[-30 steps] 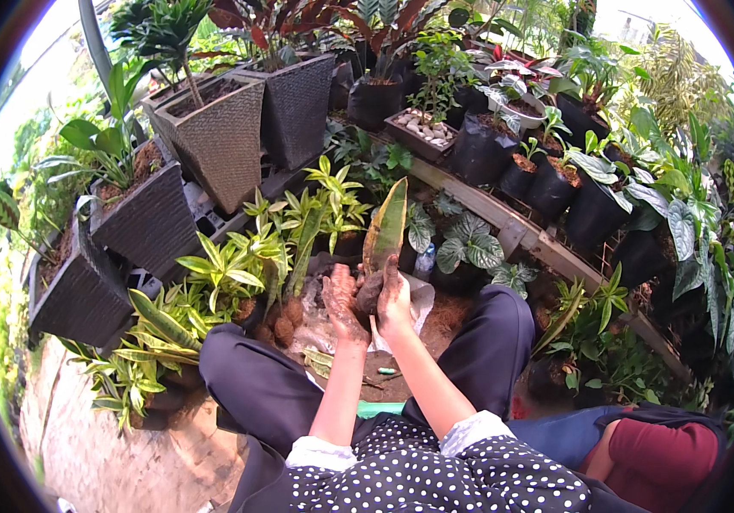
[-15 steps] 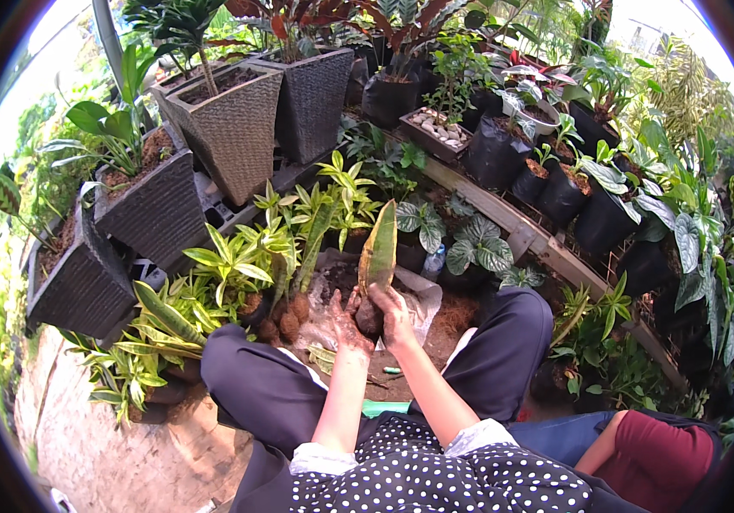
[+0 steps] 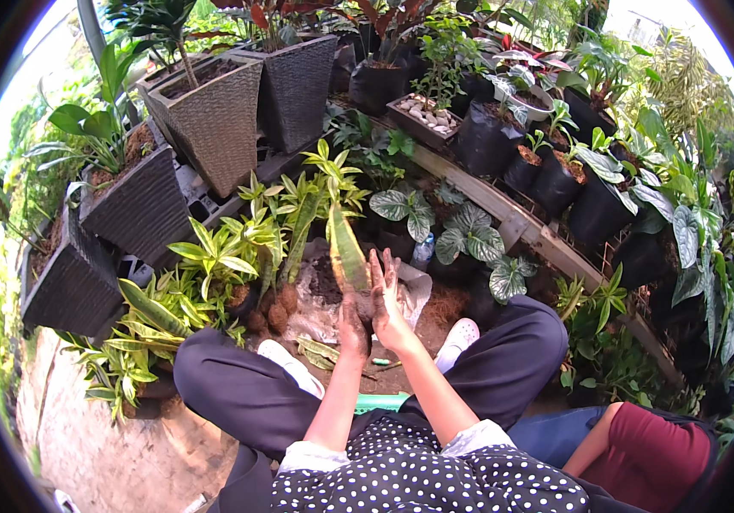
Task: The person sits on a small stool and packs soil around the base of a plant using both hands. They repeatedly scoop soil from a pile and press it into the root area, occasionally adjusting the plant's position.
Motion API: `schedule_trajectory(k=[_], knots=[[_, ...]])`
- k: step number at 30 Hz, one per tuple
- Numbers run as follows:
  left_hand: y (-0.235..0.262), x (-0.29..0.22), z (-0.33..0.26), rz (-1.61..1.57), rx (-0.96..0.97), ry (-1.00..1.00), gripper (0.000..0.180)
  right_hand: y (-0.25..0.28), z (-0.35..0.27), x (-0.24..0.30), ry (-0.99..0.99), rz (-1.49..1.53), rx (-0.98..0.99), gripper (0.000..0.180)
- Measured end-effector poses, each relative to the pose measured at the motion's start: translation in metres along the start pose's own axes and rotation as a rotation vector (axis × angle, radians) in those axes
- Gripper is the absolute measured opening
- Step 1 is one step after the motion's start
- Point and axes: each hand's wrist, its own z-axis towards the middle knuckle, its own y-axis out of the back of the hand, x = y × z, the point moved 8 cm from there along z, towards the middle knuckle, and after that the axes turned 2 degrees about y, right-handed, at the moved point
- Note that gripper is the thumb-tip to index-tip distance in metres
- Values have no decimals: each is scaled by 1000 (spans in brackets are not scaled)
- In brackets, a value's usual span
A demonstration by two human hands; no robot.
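Between my palms sits a snake plant leaf (image 3: 347,248), upright and tilted a little left, its base in a dark ball that my hands mostly hide. My left hand (image 3: 353,325) cups the ball from the left, its skin dark with soil. My right hand (image 3: 389,303) presses from the right, fingers stretched upward. Beyond them a pale plastic sheet (image 3: 305,318) bears a heap of dark soil (image 3: 322,278). To the left, brown fibrous balls (image 3: 277,317) lie on the ground beside another snake plant leaf (image 3: 301,235). Cut leaf pieces (image 3: 319,349) lie nearer me.
Brown fibre (image 3: 445,302) and a small bottle (image 3: 423,250) lie to the right of the sheet. Tall dark planters (image 3: 140,205) stand left, yellow-green plants (image 3: 213,248) before them. A wooden beam (image 3: 516,224) runs along black potted bags (image 3: 488,141). A person in a red sleeve (image 3: 653,453) sits at right.
The leaf and both hands have shifted slightly left. My right fingers have straightened upward, and the ball is now more covered. The view has moved a little, showing more of my shoes.
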Motion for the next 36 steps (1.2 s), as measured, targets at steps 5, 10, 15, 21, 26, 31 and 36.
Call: schedule_trajectory(k=[5,10,15,21,26,31,36], knots=[[3,16,12,-246,71,132,38,17,12,14,-160,-269,-30,66],[39,18,26,-377,219,136,35,24,7,39,-11,-261,-44,52],[24,19,16,-139,32,110,45,-3,-4,6,57,81,22,45],[21,1,14,198,-22,91,43,6,-10,4,-24,-39,-47,58],[29,21,16,-171,-173,246,18,12,-9,5,110,284,-94,83],[15,19,22,-556,92,246,20,30,-7,18,-86,420,-219,60],[35,29,23,-74,-49,55,32,5,-17,9,31,102,-130,45]])
